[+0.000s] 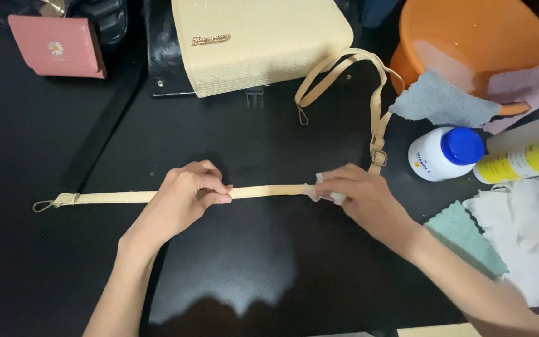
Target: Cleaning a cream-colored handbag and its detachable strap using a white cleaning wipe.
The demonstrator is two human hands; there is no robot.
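Cream textured strap (263, 191) is lying flat and stretched straight, left to right, below the cream handbag (260, 43). Metal clip at its far-left end; its right part is looping up past a buckle toward the handbag. Small white wipe (325, 190) is sitting bunched against the strap, below and left of the buckle.

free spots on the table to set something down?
Bare black tabletop left of the left hand, below the beige woven strap; another patch between strap and cream textured handbag. Crowded right: orange plastic basin, white blue-capped bottle, white wipes.
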